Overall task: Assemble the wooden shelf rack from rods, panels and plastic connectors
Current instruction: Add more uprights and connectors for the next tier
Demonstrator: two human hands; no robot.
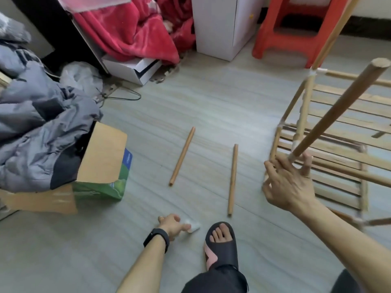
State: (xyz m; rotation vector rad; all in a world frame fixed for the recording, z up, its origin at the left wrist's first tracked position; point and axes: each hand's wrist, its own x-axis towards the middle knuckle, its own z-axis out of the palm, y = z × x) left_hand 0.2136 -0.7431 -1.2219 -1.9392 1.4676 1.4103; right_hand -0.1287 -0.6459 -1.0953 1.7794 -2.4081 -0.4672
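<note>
Matt, bare pale wood — the two loose rods (182, 156) (233, 179) and the rack (338, 158) slats. White plastic: the connector (193, 227). Smooth, faintly sheened wood-grain surface: the floor (211, 98). Slightly glossy red plastic — the stool (296, 39). Plush red cloth: the blanket (131, 28). Matt brown cardboard: the box (101, 153).

- Soft, even daylight; the pale floor (190, 102) shows barely any shadow.
- Its source is probably overhead, hard to say.
- The right hand (289, 187) and the rack (276, 140) corner by it are smeared with motion blur.
- Straight lines bow toward the frame's edges.
</note>
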